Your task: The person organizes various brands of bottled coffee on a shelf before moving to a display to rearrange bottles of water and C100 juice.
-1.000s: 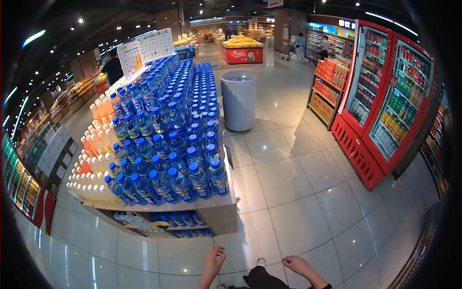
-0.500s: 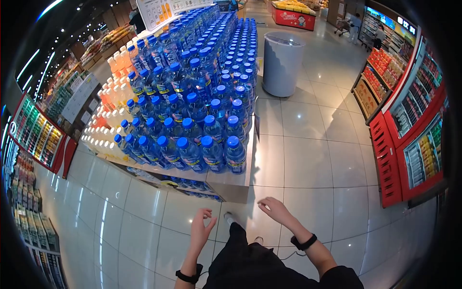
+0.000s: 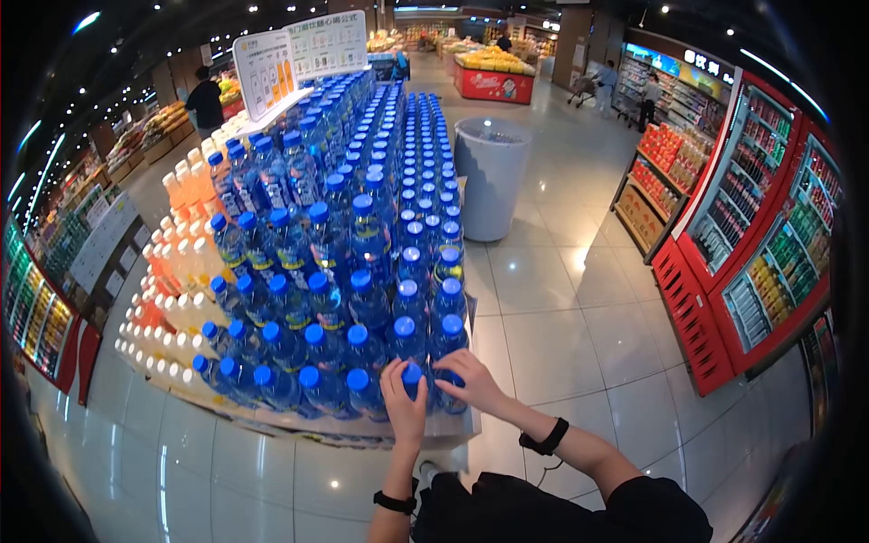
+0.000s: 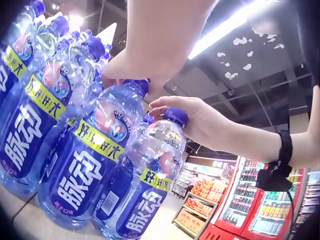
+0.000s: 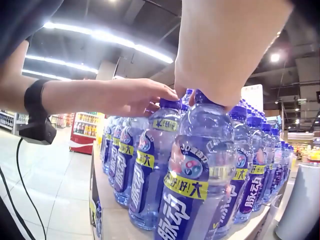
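Observation:
My left hand (image 3: 405, 409) reaches to the front row of a stacked display of blue-capped drink bottles. Its fingers and thumb are round the cap of a bottle (image 4: 95, 165) second from the right corner. Beside it, my right hand (image 3: 472, 387) has its fingers about the cap of the corner bottle (image 5: 185, 175), and that cap is mostly hidden under the hand. Both bottles stand upright on the display's ledge (image 3: 444, 427). Their blue labels carry white characters and a yellow band.
More blue-capped bottles (image 3: 312, 231) rise in tiers behind, with pale orange and white-capped bottles (image 3: 181, 262) at left. A sign board (image 3: 262, 77) tops the stack. A grey round bin (image 3: 493, 181) stands beyond; red drink fridges (image 3: 724, 299) line the right.
Both hands rose from low over the floor to the front-row bottles at the display's right corner, and their fingers came round the caps. The body stepped closer to the display.

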`<state>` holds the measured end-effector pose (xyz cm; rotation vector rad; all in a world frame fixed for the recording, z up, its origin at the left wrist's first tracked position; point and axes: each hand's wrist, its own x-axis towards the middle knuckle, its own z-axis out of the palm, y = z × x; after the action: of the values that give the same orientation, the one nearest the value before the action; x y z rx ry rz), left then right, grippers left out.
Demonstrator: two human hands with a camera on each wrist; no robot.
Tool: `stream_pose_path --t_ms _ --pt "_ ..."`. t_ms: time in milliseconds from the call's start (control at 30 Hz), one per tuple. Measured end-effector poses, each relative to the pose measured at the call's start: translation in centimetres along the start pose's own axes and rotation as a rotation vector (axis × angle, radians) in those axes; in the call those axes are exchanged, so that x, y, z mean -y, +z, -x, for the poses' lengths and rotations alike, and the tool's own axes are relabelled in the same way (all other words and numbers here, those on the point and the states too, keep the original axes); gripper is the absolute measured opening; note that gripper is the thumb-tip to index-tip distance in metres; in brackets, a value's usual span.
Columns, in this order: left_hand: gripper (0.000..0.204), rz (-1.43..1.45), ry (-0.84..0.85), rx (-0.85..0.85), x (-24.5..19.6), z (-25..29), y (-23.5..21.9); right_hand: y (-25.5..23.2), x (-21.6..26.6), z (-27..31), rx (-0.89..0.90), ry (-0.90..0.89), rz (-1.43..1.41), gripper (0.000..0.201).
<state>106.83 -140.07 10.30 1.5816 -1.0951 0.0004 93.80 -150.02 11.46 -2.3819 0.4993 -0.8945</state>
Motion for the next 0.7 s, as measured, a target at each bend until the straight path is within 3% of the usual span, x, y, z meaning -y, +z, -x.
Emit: stream_pose_path --t_ms 167,267,700 --pt "0.035 -0.033 -0.067 -0.062 1.8 -0.1 2.5 1.1 -0.8 -0.9 -0.156 0.092 -0.171 0.024" --pt "0.033 -0.036 -0.018 -0.129 3.2 -0.3 3.5 2.0 -1.2 -0.7 -0.256 0.161 -0.3 0.017" --pt "0.031 0.069 -0.002 -0.096 3.7 -0.8 3.3 3.4 -1.7 -0.4 -0.426 0.143 -0.145 0.014"
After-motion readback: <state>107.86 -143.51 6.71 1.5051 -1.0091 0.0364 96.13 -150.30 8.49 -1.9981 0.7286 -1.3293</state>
